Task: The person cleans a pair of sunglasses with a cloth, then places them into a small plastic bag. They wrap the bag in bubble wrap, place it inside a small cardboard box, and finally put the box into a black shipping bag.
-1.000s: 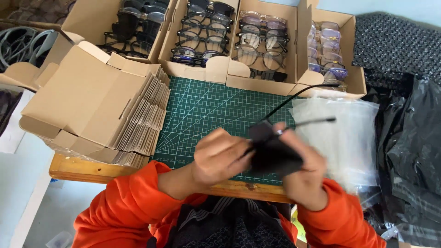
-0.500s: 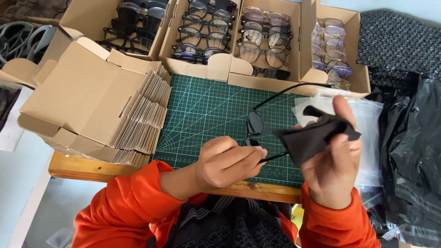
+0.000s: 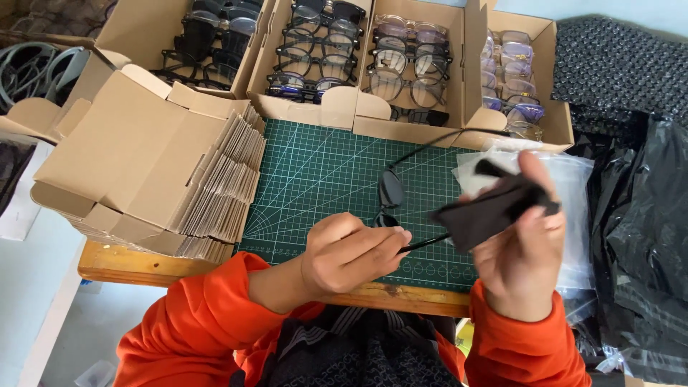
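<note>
The left hand [image 3: 351, 251] curls into a loose fist over the near edge of a green cutting mat [image 3: 315, 186], pinching a pair of dark glasses [image 3: 393, 197] by the frame. One thin temple arm runs right toward the other hand, while the second rises far and right above the mat. The right hand [image 3: 523, 244], raised and turned palm inward, is closed on a black cloth [image 3: 491, 208], thumb and fingers clamping the folded fabric just beside the near temple; whether cloth and temple touch cannot be told. Both wrists emerge from orange sleeves [image 3: 208, 315].

Behind the right hand lies a stack of clear bags [image 3: 573, 186], partly hidden by the fingers. To the left of the mat, a pile of flat cardboard blanks [image 3: 143, 165] leans against the mat's edge. Along the far side stand open cartons [image 3: 437, 64] filled with rows of glasses. Black plastic [image 3: 645, 208] bunches at the right, and the mat rests on a wooden board [image 3: 143, 265].
</note>
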